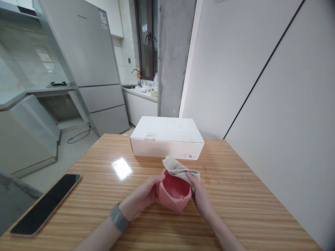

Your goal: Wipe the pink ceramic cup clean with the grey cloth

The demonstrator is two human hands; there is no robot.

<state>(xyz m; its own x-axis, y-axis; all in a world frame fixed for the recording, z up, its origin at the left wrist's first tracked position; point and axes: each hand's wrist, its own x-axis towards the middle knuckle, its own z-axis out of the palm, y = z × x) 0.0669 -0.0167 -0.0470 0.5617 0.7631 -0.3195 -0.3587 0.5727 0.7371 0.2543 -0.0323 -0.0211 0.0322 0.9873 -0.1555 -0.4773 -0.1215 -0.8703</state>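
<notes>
A pink faceted pot (174, 200) is tilted so that its open mouth faces me, just above or on the wooden table; I cannot tell which. My left hand (149, 191) grips its left side, with the thumb on the rim. A beige cloth (176, 167) drapes over the far and right part of the rim. My right hand (199, 193) pinches this cloth against the pot's right side, thumb on top and fingers partly hidden behind. The inside of the pot looks bare.
Behind the pot, a white cardboard box (167, 134) lies on the wooden table (235, 205). A black smartphone (47, 205) rests near the left edge. Beyond stand a grey fridge (83, 52) and a sink counter (141, 96); a white wall (261, 104) borders the right.
</notes>
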